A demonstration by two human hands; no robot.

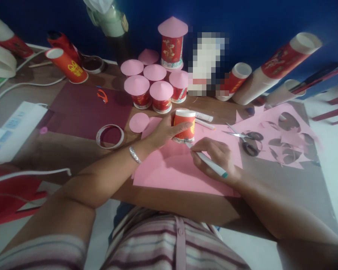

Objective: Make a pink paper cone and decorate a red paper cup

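Note:
My left hand (pixel 165 131) is wrapped around a red paper cup (pixel 183 125) with yellow print and a white rim. In my right hand (pixel 214 155) is a white marker pen (pixel 210 165) with a green end. Its tip meets the lower edge of the cup, where a patterned band runs. Beneath both hands lies a stack of pink paper (pixel 169 172). A small pink disc (pixel 139 122) sits left of the cup, and just behind it are a white tube (pixel 204 116) and another white pen (pixel 205 124).
Several red cups with pink cone tops (pixel 162 92) stand at the back. Scissors (pixel 246 138) and pink paper scraps (pixel 287 135) lie to the right. On the left are a tape roll (pixel 109 136), a dark red sheet (pixel 84 112) and a red cup (pixel 70 67). Stacked cups (pixel 281 63) lean at back right.

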